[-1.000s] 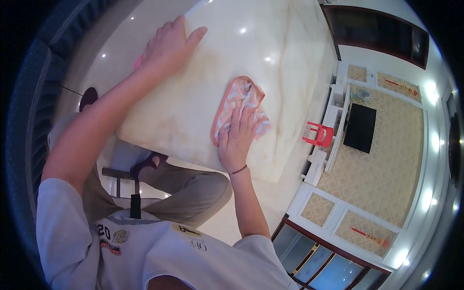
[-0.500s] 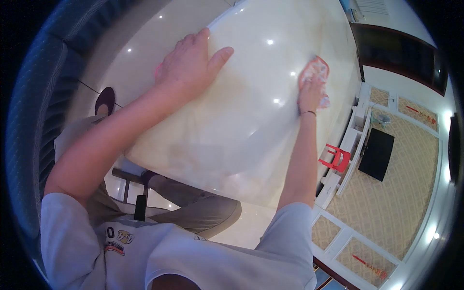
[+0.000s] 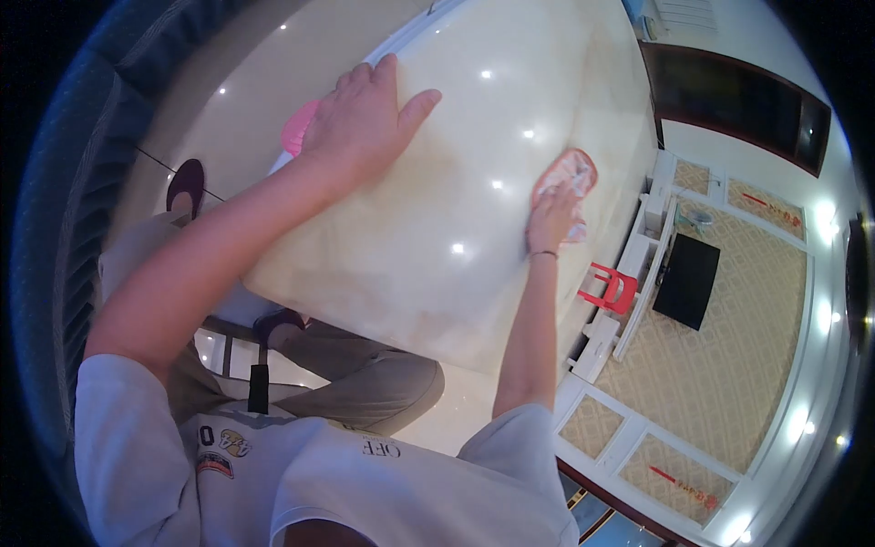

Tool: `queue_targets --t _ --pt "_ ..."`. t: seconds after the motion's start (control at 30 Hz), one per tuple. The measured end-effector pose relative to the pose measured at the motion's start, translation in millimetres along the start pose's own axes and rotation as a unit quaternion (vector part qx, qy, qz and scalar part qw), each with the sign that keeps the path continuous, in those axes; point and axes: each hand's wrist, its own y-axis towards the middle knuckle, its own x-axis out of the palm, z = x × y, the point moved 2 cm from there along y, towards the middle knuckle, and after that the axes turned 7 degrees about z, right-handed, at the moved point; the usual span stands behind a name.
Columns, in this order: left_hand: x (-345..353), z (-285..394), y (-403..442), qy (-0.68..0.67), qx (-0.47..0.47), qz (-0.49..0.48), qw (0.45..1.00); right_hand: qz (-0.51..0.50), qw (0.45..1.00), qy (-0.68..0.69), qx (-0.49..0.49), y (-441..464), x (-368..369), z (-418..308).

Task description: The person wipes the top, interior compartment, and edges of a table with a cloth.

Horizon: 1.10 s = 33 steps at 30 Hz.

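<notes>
A glossy cream tabletop (image 3: 428, 273) with faint brown marbling spreads in front of me. My left hand (image 3: 360, 118) rests palm down along its left edge, thumb stretched away from the fingers, holding nothing. On the right part of the top, my right hand (image 3: 551, 219) presses on a white patterned cloth (image 3: 576, 167) with an orange border. Part of the cloth shows beyond the fingertips and beside the hand; the rest is hidden under the palm. A dark band circles the right wrist.
A pink rounded object (image 3: 297, 128) shows past the left hand. Beyond the table's right side are a red plastic chair (image 3: 620, 290), a white cabinet (image 3: 597, 345) and a dark television screen (image 3: 687, 281). A dark blue padded seat (image 3: 87, 173) curves along the left.
My right hand has drawn the cloth over the tabletop toward me. My left hand stays at the edge. The view has shifted slightly, exposing more of the pink object.
</notes>
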Motion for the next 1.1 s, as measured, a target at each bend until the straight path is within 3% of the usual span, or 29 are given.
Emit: queue_targets --t 0.2,0.27,0.4,0.5,0.63,0.7,0.8,0.87,1.1 --pt "1 -2 1 0.001 -0.030 -0.016 0.999 0.026 0.985 0.019 -0.167 -72 -37 -116" --pt "0 -5 2 0.005 -0.033 -0.010 0.999 0.009 0.981 0.066 -0.181 -74 -47 -157" --pt "1 -7 2 -0.010 -0.012 0.000 1.000 0.027 0.958 0.132 -0.255 -34 -48 -202" --pt "1 -6 1 0.005 -0.010 0.006 1.000 0.062 0.956 0.149 -0.246 26 -26 -209" --pt "-1 -4 -1 0.014 -0.003 0.025 1.000 0.088 0.966 0.152 -0.188 99 12 -175" --pt "3 -12 1 0.009 -0.002 0.023 1.000 0.110 0.981 0.035 -0.153 122 27 -143" --pt "2 -12 2 -0.005 -0.011 0.016 1.000 0.068 0.991 0.075 -0.090 138 39 -74" --pt "4 -17 2 -0.013 -0.014 0.007 1.000 0.022 1.000 -0.007 -0.020 128 34 -31" --pt "2 -13 6 -0.022 0.015 0.042 0.999 -0.057 0.985 -0.061 0.154 56 36 142"
